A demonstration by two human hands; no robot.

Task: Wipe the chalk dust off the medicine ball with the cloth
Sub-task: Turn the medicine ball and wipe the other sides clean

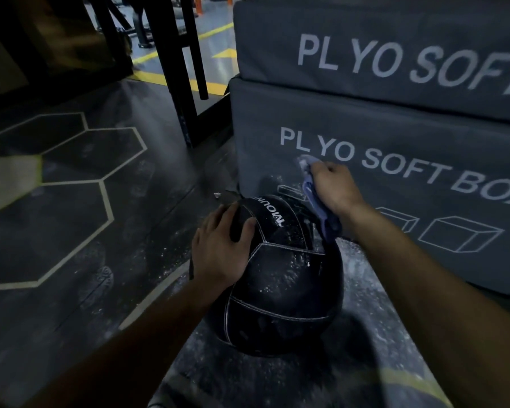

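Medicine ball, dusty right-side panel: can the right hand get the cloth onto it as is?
Probably yes. The right hand grips the cloth just above the medicine ball, nothing between them. The left hand rests on the ball's other side, clear of that panel.

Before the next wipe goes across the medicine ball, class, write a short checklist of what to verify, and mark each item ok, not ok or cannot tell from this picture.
1. Ball steadied: ok. The left hand rests flat on the medicine ball.
2. Cloth in hand: ok. The right hand grips the blue cloth.
3. Cloth touching the ball: cannot tell. Its lower end hangs at the ball's far upper edge.
4. Dust left to wipe: ok, work remains. White chalk dust speckles the top right panels.
5. Ball resting on the floor: ok.
6. Underside clean: cannot tell, hidden.
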